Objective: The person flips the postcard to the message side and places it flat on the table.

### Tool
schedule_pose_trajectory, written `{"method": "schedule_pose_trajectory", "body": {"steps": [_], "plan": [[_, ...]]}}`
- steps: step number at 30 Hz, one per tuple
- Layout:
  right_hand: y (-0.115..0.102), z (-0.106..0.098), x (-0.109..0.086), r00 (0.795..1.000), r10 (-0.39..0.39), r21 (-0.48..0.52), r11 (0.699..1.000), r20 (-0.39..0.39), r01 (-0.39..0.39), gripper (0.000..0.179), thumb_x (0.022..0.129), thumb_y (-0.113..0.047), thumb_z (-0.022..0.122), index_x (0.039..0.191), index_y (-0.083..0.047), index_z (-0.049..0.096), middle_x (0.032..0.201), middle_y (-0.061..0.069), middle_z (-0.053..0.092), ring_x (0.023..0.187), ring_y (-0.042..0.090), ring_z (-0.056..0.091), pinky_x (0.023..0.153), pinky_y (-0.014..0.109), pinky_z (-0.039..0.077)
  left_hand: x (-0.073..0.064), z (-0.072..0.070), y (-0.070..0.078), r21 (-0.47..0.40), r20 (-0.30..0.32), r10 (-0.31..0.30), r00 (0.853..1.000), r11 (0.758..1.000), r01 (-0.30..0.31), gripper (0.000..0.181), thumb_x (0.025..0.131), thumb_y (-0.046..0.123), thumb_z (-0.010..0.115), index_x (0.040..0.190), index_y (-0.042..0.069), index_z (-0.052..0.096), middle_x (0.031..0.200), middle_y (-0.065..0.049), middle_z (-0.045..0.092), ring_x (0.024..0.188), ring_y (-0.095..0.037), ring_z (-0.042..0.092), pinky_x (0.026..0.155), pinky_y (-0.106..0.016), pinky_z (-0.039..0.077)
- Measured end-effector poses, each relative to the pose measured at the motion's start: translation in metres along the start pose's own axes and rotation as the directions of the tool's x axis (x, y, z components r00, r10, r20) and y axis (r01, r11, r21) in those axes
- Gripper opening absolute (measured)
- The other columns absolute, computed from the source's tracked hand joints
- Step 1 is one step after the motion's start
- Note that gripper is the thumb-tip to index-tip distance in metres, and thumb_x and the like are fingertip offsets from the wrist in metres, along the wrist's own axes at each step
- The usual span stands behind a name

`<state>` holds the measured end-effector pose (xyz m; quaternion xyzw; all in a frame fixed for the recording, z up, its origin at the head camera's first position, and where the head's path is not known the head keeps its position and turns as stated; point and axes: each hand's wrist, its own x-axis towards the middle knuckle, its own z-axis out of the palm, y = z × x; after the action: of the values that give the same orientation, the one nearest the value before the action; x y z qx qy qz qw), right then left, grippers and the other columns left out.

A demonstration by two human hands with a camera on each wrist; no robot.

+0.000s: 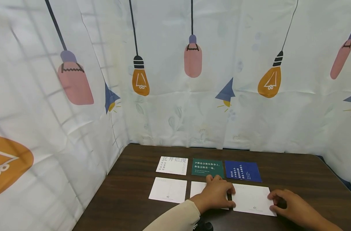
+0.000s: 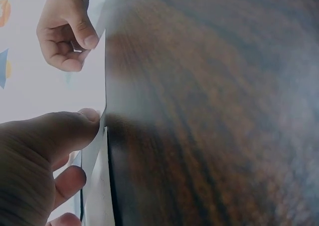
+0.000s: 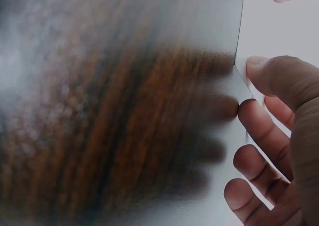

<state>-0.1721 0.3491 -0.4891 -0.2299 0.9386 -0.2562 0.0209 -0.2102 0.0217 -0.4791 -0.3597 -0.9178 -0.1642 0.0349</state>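
A white postcard [image 1: 251, 199] lies front right on the dark wooden table, a hand at each short side. My left hand [image 1: 215, 194] holds its left edge between thumb and fingers, reaching over a second white postcard [image 1: 197, 188] that it partly hides. At the opposite edge, my right hand [image 1: 292, 207] pinches the right side. The right wrist view shows the thumb [image 3: 271, 74] on the card's face and the other fingers by its edge. Seen edge-on in the left wrist view, the card [image 2: 97, 79] spans the gap between both hands.
A third white postcard [image 1: 168, 190] lies front left. Behind stand a back row: a white card with lettering [image 1: 172, 165], a green card [image 1: 207, 167] and a blue card [image 1: 242, 171]. A lamp-patterned curtain [image 1: 169, 122] borders the table [image 1: 117, 192] at the back and left.
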Motion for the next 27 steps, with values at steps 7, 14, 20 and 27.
{"method": "schedule_pose_trajectory", "body": {"steps": [7,14,20,27], "plan": [[-0.002,-0.001,0.001,1.0,0.019,-0.068,0.997,-0.014,-0.019,0.03,0.085,-0.041,0.083,0.103,-0.023,0.068,0.086,-0.022,0.056,0.081,-0.004,0.049,0.068,0.026,0.049,0.0,0.0,0.0,0.034,0.001,-0.006,1.0,0.999,0.006,0.033,0.078,0.052,0.087,0.102,0.035,0.072,0.086,0.026,0.054,0.091,-0.001,0.04,0.08,-0.04,0.021],[-0.004,-0.003,0.003,0.999,0.031,-0.104,0.994,-0.031,-0.034,0.029,0.083,-0.04,0.085,0.1,-0.025,0.068,0.084,-0.022,0.054,0.08,-0.004,0.046,0.067,0.026,0.047,-0.001,-0.002,-0.001,0.008,0.005,-0.001,1.0,1.0,0.001,0.034,0.079,0.05,0.086,0.107,0.035,0.072,0.089,0.026,0.056,0.092,0.0,0.04,0.081,-0.04,0.021],[-0.01,-0.008,0.008,0.997,0.06,-0.131,0.989,-0.044,-0.065,0.029,0.081,-0.037,0.086,0.1,-0.024,0.068,0.085,-0.016,0.055,0.078,-0.003,0.047,0.066,0.026,0.048,-0.002,-0.011,-0.009,-0.042,0.014,-0.015,1.0,0.999,0.016,0.034,0.084,0.046,0.084,0.113,0.032,0.072,0.102,0.026,0.063,0.102,-0.001,0.045,0.087,-0.043,0.026],[-0.019,-0.009,0.019,0.996,0.066,-0.14,0.987,-0.057,-0.073,0.034,0.082,-0.041,0.085,0.106,-0.023,0.07,0.086,-0.014,0.056,0.079,-0.002,0.05,0.067,0.027,0.05,-0.005,-0.017,-0.024,-0.08,0.025,-0.015,1.0,0.997,0.017,0.033,0.087,0.045,0.081,0.116,0.032,0.071,0.11,0.023,0.065,0.108,-0.002,0.047,0.093,-0.043,0.03]]}}
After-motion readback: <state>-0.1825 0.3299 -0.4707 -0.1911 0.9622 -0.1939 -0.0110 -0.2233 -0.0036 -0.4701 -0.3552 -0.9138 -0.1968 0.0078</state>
